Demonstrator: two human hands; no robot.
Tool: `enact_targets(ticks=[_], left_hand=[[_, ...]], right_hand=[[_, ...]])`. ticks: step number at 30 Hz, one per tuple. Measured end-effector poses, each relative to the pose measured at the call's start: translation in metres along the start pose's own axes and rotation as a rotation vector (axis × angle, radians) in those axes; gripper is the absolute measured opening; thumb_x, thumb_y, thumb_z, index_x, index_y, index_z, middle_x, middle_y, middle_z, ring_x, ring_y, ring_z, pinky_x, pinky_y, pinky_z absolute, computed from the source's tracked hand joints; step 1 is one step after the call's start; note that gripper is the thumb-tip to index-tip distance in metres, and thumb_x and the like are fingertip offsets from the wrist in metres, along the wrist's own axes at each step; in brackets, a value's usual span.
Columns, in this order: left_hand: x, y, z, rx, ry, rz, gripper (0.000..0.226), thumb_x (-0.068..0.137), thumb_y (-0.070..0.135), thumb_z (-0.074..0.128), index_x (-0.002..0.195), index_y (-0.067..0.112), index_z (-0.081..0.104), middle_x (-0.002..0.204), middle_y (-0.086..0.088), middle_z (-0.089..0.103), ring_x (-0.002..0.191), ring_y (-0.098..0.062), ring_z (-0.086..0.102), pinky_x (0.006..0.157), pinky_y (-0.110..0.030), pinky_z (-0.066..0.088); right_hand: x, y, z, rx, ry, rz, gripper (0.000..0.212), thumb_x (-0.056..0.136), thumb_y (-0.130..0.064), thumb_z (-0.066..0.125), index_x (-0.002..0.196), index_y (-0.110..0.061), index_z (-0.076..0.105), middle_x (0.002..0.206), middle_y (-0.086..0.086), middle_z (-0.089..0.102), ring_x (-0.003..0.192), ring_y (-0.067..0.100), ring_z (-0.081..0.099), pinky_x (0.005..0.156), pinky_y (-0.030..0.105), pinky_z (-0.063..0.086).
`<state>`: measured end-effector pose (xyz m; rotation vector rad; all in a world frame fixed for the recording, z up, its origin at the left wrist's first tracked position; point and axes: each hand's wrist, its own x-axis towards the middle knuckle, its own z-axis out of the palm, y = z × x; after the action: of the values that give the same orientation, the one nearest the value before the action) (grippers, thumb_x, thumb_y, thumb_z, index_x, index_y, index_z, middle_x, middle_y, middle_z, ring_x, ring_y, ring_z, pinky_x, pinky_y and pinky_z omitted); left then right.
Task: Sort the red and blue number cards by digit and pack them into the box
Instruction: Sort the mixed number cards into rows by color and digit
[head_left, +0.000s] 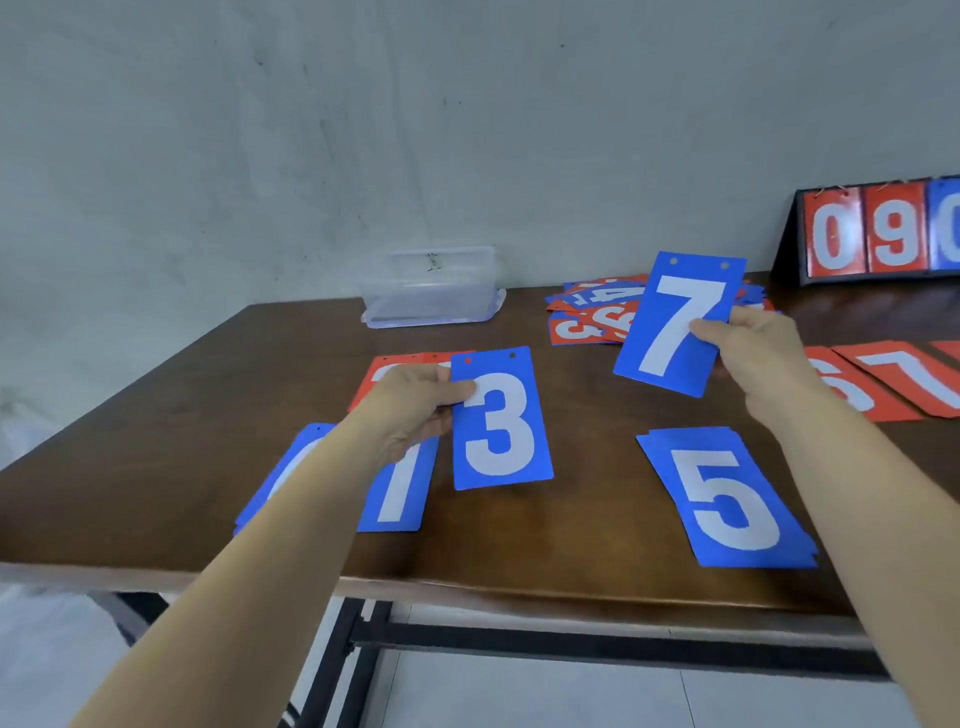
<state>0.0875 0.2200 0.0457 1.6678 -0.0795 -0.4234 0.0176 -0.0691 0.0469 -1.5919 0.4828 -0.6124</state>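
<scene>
Head view: blue 3 card (498, 421) in left hand (415, 410), blue 7 card (675, 322) in right hand (748, 348).

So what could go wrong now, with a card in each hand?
1. The left hand pinches the blue 3 card only by its edge, and the right hand does the same with the blue 7 card; either might slip.
2. The blue 5 pile lies near the front edge of the table; a passing forearm could nudge it off.
</scene>
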Motion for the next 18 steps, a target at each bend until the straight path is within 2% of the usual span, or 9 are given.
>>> enact_targets(ticks=[3, 7, 9, 12, 16, 18], left_hand=[[-0.003, -0.022, 0.034, 0.142, -0.009, -0.059, 0.028, 0.088, 0.019, 0.072, 0.104, -0.002, 0.062, 0.101, -0.009, 0.075, 0.093, -0.019, 0.073, 0.078, -0.035, 0.061], [0.000, -0.044, 0.060, 0.454, 0.052, 0.031, 0.019, 0.088, 0.026, 0.072, 0.095, 0.011, 0.064, 0.105, -0.004, 0.071, 0.097, -0.016, 0.069, 0.083, -0.039, 0.060], [0.000, -0.048, 0.060, 0.643, 0.130, 0.115, 0.021, 0.089, 0.030, 0.071, 0.100, 0.015, 0.062, 0.106, -0.001, 0.069, 0.098, -0.016, 0.067, 0.084, -0.036, 0.059], [-0.003, -0.053, 0.059, 0.778, 0.199, 0.214, 0.039, 0.088, 0.037, 0.070, 0.120, 0.017, 0.061, 0.106, 0.001, 0.070, 0.097, -0.014, 0.066, 0.081, -0.033, 0.058], [-0.009, -0.060, 0.065, 0.905, 0.224, 0.275, 0.052, 0.090, 0.044, 0.066, 0.135, 0.024, 0.050, 0.094, 0.012, 0.061, 0.087, -0.008, 0.059, 0.068, -0.024, 0.052], [-0.011, -0.062, 0.069, 0.954, 0.256, 0.312, 0.055, 0.091, 0.045, 0.064, 0.139, 0.025, 0.046, 0.099, 0.011, 0.060, 0.089, -0.008, 0.058, 0.068, -0.025, 0.054]], right_hand=[[-0.013, 0.000, -0.009, 0.000, 0.046, 0.020, 0.012, 0.095, -0.017, 0.060, 0.106, -0.013, 0.060, 0.105, 0.003, 0.062, 0.086, 0.014, 0.060, 0.059, 0.020, 0.043], [-0.025, -0.003, -0.024, -0.002, 0.070, 0.032, 0.015, 0.095, -0.016, 0.060, 0.108, -0.011, 0.061, 0.104, 0.004, 0.064, 0.083, 0.013, 0.062, 0.058, 0.021, 0.043], [-0.029, -0.003, -0.030, -0.006, 0.075, 0.022, 0.014, 0.095, -0.016, 0.060, 0.107, -0.009, 0.061, 0.102, 0.004, 0.064, 0.077, 0.008, 0.061, 0.057, 0.021, 0.043], [-0.034, -0.001, -0.035, -0.003, 0.084, 0.031, 0.012, 0.095, -0.016, 0.059, 0.106, -0.011, 0.060, 0.102, 0.002, 0.063, 0.079, 0.009, 0.060, 0.058, 0.021, 0.043], [-0.039, 0.004, -0.040, -0.016, 0.101, 0.068, 0.021, 0.094, -0.017, 0.061, 0.112, -0.006, 0.061, 0.105, 0.004, 0.064, 0.089, 0.014, 0.061, 0.060, 0.022, 0.044], [-0.040, 0.006, -0.045, -0.022, 0.094, 0.083, 0.018, 0.094, -0.017, 0.061, 0.110, -0.010, 0.061, 0.107, 0.003, 0.064, 0.088, 0.014, 0.061, 0.060, 0.022, 0.044]])
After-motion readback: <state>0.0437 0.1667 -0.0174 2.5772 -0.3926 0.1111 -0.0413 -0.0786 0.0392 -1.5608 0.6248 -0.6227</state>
